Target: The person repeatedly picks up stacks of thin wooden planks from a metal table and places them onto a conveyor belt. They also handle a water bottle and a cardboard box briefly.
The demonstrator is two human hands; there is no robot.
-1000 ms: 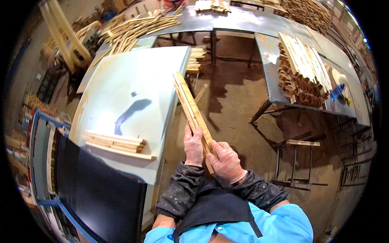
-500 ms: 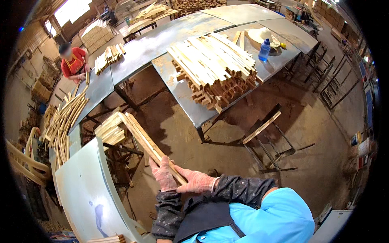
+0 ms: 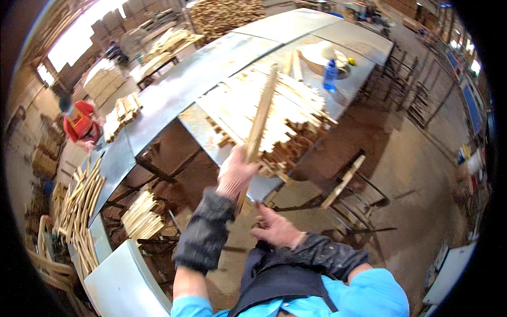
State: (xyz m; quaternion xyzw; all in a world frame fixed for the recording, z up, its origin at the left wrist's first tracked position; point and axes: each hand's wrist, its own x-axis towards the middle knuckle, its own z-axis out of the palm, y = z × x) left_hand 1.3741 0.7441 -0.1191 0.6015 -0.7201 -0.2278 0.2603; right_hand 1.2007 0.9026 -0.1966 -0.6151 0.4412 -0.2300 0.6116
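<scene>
My left hand [image 3: 235, 173], in a pale pinkish glove, is closed round a long wooden slat [image 3: 262, 113]. The slat stands tilted up and away, its upper end in front of a big stack of pale wooden slats [image 3: 232, 98] on the metal table. Lower and to the right is my right hand [image 3: 279, 228], gloved too and apart from that slat. Its fingers are curled, with the index finger toward the table corner; blur hides what they hold, if anything.
Slats [image 3: 138, 214] lie in a pile left of my arm, beside a pale panel [image 3: 124, 277]. Curved wooden pieces [image 3: 79, 201] heap at far left, near a person in red [image 3: 82, 124]. A blue bottle [image 3: 330, 75] and a hat [image 3: 317, 53] sit on the table. A metal frame [image 3: 351, 185] stands right.
Both hands were together on slats pointing left. The left hand has raised a slat and swung it right, toward the stack; the right hand has separated from it. The view has shifted.
</scene>
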